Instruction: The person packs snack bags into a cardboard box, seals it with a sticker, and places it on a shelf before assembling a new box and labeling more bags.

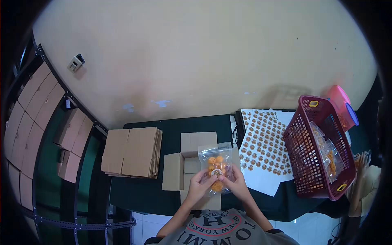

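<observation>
A clear zip bag of round orange snacks is held up in front of me, with a round sticker on its front. My left hand grips its left side, thumb at the sticker. On the right side my right hand holds the same bag, its thumb also by the sticker. Beneath and behind the bag stands an open cardboard box with its flaps folded out; the bag and my hands hide part of its inside.
Flattened cartons are stacked at left. Sticker sheets lie to the right, beside a maroon basket with snack bags inside. Pink-lidded containers stand behind it. Shelves at far left hold boxes. Another person's arm shows at far right.
</observation>
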Demonstrator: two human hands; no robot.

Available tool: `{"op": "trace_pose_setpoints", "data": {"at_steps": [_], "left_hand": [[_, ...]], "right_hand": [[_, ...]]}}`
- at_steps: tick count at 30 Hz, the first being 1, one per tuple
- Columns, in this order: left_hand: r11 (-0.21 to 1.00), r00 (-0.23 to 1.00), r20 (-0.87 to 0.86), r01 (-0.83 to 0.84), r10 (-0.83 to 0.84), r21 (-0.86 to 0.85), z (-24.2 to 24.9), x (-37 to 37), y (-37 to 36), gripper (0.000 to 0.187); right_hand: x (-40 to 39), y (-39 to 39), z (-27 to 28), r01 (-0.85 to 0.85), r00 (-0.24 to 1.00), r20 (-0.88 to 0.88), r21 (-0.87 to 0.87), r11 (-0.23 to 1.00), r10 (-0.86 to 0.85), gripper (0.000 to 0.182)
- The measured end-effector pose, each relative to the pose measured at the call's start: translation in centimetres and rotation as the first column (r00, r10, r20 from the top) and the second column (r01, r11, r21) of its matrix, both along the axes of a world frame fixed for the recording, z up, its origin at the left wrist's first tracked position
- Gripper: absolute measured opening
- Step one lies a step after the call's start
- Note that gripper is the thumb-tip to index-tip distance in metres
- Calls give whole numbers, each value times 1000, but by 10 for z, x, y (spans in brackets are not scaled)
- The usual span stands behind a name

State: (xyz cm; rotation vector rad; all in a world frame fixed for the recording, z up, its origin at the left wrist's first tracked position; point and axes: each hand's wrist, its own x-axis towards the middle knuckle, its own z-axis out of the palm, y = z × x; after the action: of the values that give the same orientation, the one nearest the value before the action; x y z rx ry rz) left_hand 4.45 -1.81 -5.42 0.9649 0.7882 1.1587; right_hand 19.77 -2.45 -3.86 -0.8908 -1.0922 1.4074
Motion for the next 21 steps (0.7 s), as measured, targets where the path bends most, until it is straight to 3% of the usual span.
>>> {"op": "trace_pose_setpoints", "data": {"at_steps": [3, 8, 10, 15, 21], "left_hand": [[1000, 999, -32, -9, 9, 20, 1, -1, 0, 31], [998, 997, -64, -41, 38, -49, 4, 1, 1, 27], [999, 996, -88, -33, 33, -1, 6, 0, 1, 26], [997, 969, -246, -19, 35, 70, -5, 4, -5, 24], [995, 963, -268, 8, 20, 104, 4, 1, -5, 29]], "right_hand": [[3, -1, -7, -87, 996, -34, -62, 994, 85, 24], [1, -3, -15, -64, 998, 1, -9, 998, 64, 24], [0, -2, -16, -62, 998, 20, 14, 998, 62, 24], [-5, -1, -21, 117, 993, 29, -44, 992, -116, 19], [-5, 0, -10, 91, 995, -39, -23, 996, -91, 20]]}}
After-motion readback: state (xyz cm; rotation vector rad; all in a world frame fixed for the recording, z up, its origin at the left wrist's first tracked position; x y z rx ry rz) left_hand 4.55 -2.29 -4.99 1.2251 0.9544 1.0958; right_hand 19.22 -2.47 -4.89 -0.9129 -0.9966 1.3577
